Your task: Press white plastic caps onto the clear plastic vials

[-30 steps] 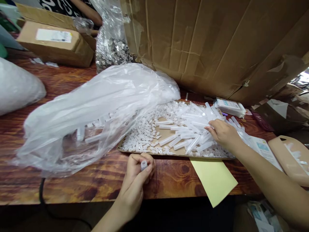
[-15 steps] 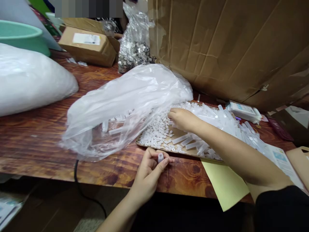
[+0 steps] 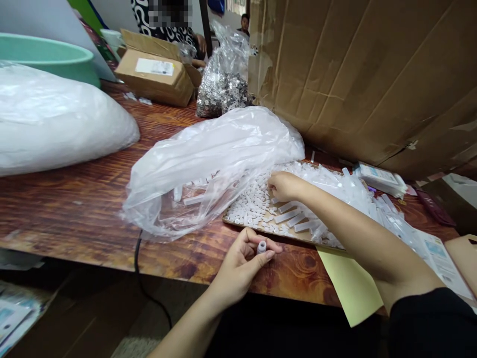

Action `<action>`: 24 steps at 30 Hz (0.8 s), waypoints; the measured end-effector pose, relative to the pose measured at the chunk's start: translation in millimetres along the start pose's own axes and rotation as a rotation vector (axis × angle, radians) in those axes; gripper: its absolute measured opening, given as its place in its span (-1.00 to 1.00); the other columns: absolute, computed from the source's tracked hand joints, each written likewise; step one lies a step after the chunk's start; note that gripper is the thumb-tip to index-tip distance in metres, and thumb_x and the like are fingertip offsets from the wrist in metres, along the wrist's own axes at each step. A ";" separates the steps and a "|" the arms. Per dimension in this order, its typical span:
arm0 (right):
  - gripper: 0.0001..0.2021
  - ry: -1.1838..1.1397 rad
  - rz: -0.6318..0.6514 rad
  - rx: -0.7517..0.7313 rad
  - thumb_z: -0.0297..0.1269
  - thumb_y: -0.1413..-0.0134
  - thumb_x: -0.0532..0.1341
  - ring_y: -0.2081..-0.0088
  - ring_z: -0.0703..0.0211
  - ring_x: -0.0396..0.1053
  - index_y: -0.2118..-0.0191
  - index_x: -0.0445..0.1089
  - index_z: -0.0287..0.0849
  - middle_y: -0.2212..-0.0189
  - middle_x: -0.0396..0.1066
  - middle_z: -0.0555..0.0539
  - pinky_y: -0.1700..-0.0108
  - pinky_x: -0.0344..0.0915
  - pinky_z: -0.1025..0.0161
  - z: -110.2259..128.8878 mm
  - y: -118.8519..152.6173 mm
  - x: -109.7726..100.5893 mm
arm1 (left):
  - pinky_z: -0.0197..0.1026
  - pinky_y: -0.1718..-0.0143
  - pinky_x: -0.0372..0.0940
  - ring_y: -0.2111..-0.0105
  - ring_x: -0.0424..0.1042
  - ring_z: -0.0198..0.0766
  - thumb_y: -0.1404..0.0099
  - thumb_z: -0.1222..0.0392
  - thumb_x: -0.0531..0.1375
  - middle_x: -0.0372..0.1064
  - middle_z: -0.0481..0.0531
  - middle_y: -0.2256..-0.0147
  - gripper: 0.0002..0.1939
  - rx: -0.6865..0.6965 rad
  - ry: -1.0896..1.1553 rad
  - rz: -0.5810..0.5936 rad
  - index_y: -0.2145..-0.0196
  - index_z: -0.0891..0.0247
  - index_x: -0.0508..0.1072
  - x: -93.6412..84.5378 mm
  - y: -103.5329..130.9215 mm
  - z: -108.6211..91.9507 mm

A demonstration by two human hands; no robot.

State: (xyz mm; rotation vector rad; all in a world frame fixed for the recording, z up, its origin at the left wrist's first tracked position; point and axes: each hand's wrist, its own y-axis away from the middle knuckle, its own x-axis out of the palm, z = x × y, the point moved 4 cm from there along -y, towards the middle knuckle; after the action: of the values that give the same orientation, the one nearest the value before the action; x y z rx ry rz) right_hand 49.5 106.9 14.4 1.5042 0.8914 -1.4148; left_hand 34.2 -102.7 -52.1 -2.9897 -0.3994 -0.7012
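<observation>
Right hand (image 3: 283, 187) had moved left from the long tubes (image 3: 294, 219) to small white pieces (image 3: 251, 201); its grasp could not be determined. Nearer the body, left hand (image 3: 238, 268) pinched an upright open tube (image 3: 262, 247).

Tube (image 3: 262, 246) mostly hidden in left hand (image 3: 242, 266), right hand (image 3: 285, 186) hiding its fingertips, tray's (image 3: 283, 236) far left corner covered by bag (image 3: 223, 144), sack (image 3: 59, 119) and basin (image 3: 48, 57) cut off at left, carton (image 3: 354, 74) cut off at top
</observation>
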 end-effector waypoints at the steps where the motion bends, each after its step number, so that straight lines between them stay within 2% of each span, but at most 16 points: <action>1: -0.89 0.002 -0.029 0.011 -0.51 -0.02 0.27 0.26 0.05 0.44 0.33 0.56 -0.28 0.26 0.54 -0.22 0.23 0.25 0.23 1.3 6.3 -4.2 | -0.15 0.10 0.34 0.19 0.56 -0.19 -0.19 0.08 0.44 0.62 0.06 0.29 -0.63 0.002 0.002 0.011 0.33 0.20 0.29 0.1 0.6 0.0; 4: -0.90 -0.136 -0.219 -0.011 -0.48 -0.09 0.25 0.26 0.12 0.43 0.29 0.53 -0.27 0.26 0.51 -0.17 0.18 0.30 0.24 10.9 38.4 -21.6 | -0.10 0.02 0.34 0.14 0.57 -0.17 -0.21 0.13 0.42 0.63 0.07 0.26 -0.63 0.012 0.032 0.022 0.35 0.19 0.25 1.0 2.7 -0.7; 6: -0.94 -0.486 -0.420 -0.136 -0.45 -0.12 0.28 0.33 0.20 0.44 0.31 0.52 -0.22 0.33 0.51 -0.07 0.22 0.35 0.25 22.6 68.8 -33.9 | -0.07 -0.02 0.33 0.12 0.57 -0.16 -0.22 0.16 0.42 0.63 0.05 0.27 -0.62 0.019 0.055 0.029 0.36 0.19 0.22 2.3 3.5 -1.5; 8: -0.96 -0.773 -0.443 -0.317 -0.35 -0.16 0.35 0.32 0.20 0.48 0.32 0.53 -0.18 0.38 0.54 -0.04 0.21 0.40 0.24 38.2 96.9 -36.3 | -0.09 0.00 0.33 0.13 0.56 -0.17 -0.23 0.15 0.41 0.62 0.05 0.28 -0.63 0.018 0.064 0.042 0.35 0.19 0.22 3.6 3.5 -2.1; 10: -0.96 -0.900 -0.413 -0.406 -0.34 -0.18 0.37 0.30 0.21 0.51 0.31 0.55 -0.17 0.39 0.57 -0.05 0.20 0.43 0.26 51.7 116.8 -30.8 | -0.16 0.09 0.33 0.20 0.54 -0.23 -0.22 0.13 0.42 0.60 0.03 0.29 -0.63 0.011 0.062 0.044 0.35 0.20 0.23 4.2 2.9 -2.1; 15: -0.94 -0.918 -0.411 -0.445 -0.36 -0.24 0.31 0.31 0.23 0.51 0.23 0.57 -0.15 0.33 0.57 -0.08 0.23 0.45 0.28 69.0 128.9 -7.2 | -0.33 0.35 0.22 0.42 0.35 -0.39 -0.17 0.10 0.45 0.39 -0.12 0.43 -0.60 0.043 0.036 0.004 0.38 0.22 0.25 3.9 0.7 -2.2; 18: -0.92 -0.886 -0.433 -0.438 -0.38 -0.26 0.28 0.30 0.22 0.50 0.24 0.55 -0.19 0.34 0.55 -0.10 0.23 0.44 0.29 72.2 128.0 -1.2 | -0.33 0.38 0.17 0.44 0.29 -0.40 -0.18 0.06 0.44 0.33 -0.14 0.45 -0.58 0.055 -0.001 0.015 0.39 0.21 0.23 5.6 0.3 -2.2; 24: -0.92 -0.868 -0.439 -0.368 -0.44 -0.22 0.28 0.34 0.24 0.47 0.28 0.53 -0.18 0.38 0.52 -0.07 0.26 0.40 0.30 73.7 129.3 -1.7 | -0.35 0.40 0.13 0.44 0.23 -0.42 -0.23 -0.04 0.39 0.26 -0.16 0.45 -0.57 0.046 -0.046 0.044 0.36 0.21 0.23 7.3 0.2 -2.1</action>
State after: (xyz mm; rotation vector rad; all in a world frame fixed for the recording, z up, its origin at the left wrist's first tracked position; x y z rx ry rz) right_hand 140.7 -9.4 32.2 0.3311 0.8615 -1.8554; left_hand 39.7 -101.4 -47.0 -2.9656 -0.3452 -0.6125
